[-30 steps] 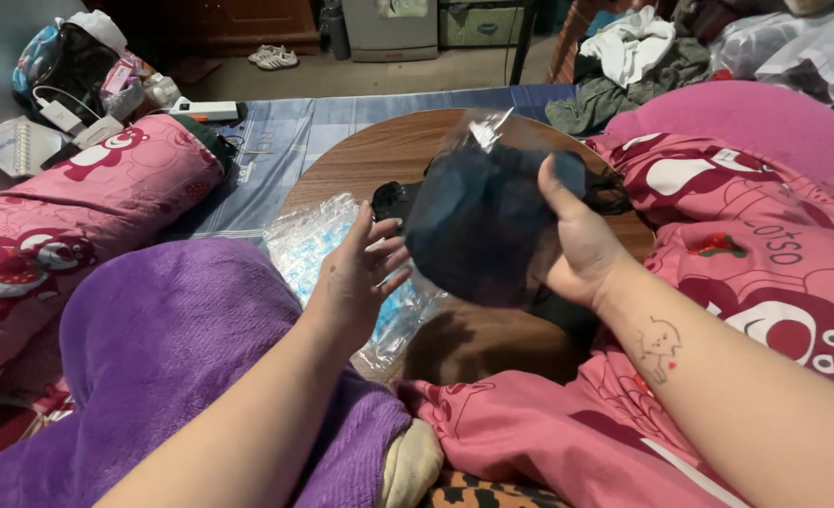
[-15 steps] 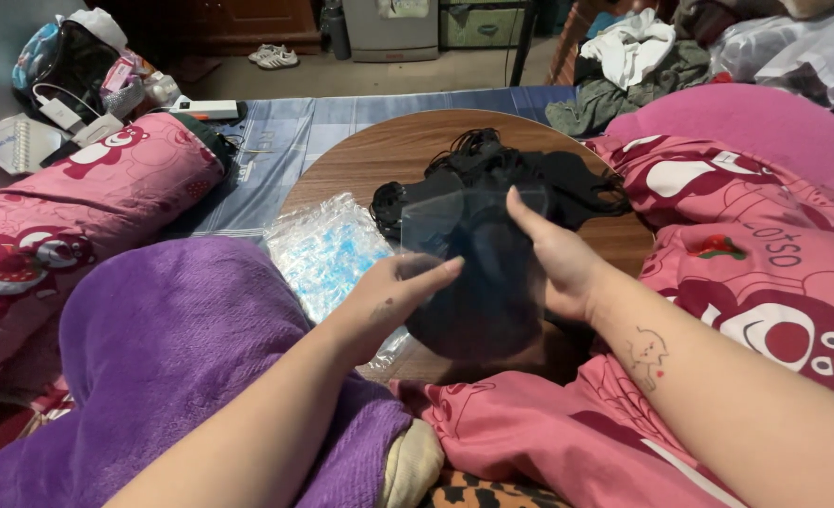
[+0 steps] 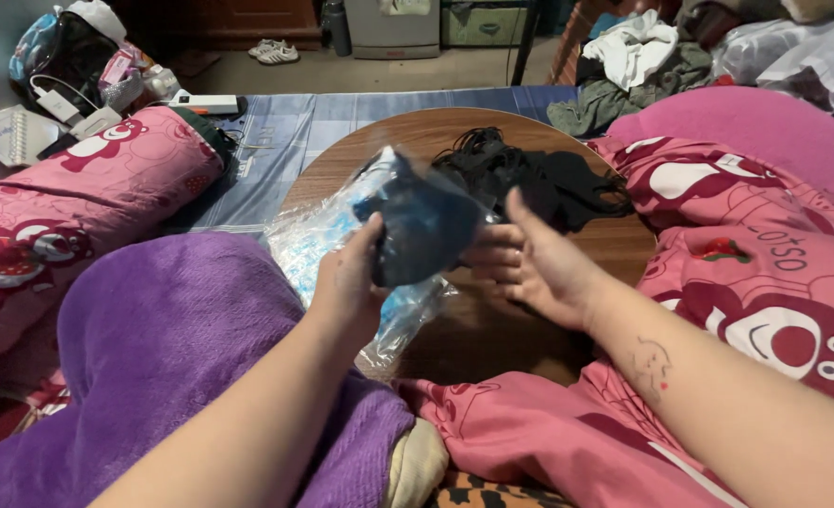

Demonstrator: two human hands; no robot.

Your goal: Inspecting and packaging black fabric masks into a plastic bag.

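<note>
I see my left hand (image 3: 351, 282) closed around a clear plastic bag (image 3: 417, 226) with a dark folded cloth inside, thumb on the near face and fingers hidden behind it. The bag is held up off the round wooden table (image 3: 530, 329), above its left edge, and it is tilted: its long axis runs from lower right up toward the upper left, with the crinkled open end pointing up and away from me. My right hand (image 3: 530, 263) is open, palm turned toward the bag, thumb raised, its fingertips at the bag's right side; I cannot tell whether they press on it or only brush it. Below the bag, a stack of clear packets with blue print (image 3: 313, 245) lies over the table's left edge. A heap of black cloth pieces (image 3: 539, 179) sits at the far side of the table. A purple blanket (image 3: 172, 357) covers my lap on the left
</note>
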